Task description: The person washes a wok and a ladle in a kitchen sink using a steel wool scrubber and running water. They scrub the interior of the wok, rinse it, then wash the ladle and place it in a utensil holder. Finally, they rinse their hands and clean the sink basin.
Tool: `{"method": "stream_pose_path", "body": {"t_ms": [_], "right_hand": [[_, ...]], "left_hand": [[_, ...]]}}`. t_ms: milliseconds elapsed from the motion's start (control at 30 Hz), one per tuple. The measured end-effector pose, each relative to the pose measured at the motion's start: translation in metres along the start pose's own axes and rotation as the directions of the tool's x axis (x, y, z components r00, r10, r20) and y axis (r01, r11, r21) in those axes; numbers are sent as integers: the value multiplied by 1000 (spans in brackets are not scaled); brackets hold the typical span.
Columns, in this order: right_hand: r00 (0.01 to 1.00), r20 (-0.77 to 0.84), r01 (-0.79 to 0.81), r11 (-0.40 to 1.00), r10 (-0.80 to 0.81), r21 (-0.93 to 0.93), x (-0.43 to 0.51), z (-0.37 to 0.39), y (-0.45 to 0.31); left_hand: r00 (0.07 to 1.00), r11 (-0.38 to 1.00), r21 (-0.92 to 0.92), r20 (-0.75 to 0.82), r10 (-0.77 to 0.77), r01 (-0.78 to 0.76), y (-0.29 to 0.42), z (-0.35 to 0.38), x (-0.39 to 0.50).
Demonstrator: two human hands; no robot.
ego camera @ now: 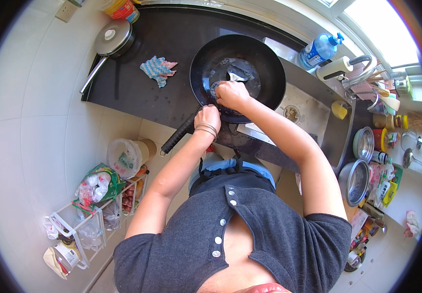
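A large black wok (269, 62) stands at the edge of a dark countertop and overlaps the sink, with wet, shiny patches and some liquid on its inside. My left hand (208, 118) is closed on the wok's near rim, beside the base of its black wrapped handle (177, 140). Inside the wok, my right hand (231, 94) is curled with its fingers folded under. Just beyond it lies a dark, glossy thing with a white part (237, 77); whether my right hand grips this cannot be made out. A blue-and-pink cloth (156, 70) lies crumpled on the counter left of the wok.
A lidded pan (115, 38) sits at the counter's far left. At the right are a sink (306, 110) with a yellow sponge (339, 110), a blue pump bottle (317, 50), a faucet (361, 62) and metal bowls (353, 182). A bin (125, 155) and a white rack (75, 230) stand lower left.
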State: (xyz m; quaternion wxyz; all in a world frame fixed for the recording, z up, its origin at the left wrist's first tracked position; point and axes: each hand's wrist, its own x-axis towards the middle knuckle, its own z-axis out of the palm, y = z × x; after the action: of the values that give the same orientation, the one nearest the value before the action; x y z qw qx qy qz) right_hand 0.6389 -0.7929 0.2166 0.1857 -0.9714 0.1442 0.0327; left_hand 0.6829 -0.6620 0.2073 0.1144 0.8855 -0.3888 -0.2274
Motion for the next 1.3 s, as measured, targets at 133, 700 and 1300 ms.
{"method": "stream_pose_path", "body": {"t_ms": [133, 700, 1300], "right_hand": [[999, -26, -32, 999, 31, -21, 0, 8, -1], [995, -96, -28, 991, 42, 134, -18, 10, 9], [854, -88, -486, 846, 513, 220, 8, 25, 83]], "left_hand": [[1000, 1000, 0, -19, 4, -4, 1, -1, -1], [999, 999, 29, 46, -18, 17, 6, -13, -8], [999, 997, 70, 54, 9, -12, -4, -35, -21]]}}
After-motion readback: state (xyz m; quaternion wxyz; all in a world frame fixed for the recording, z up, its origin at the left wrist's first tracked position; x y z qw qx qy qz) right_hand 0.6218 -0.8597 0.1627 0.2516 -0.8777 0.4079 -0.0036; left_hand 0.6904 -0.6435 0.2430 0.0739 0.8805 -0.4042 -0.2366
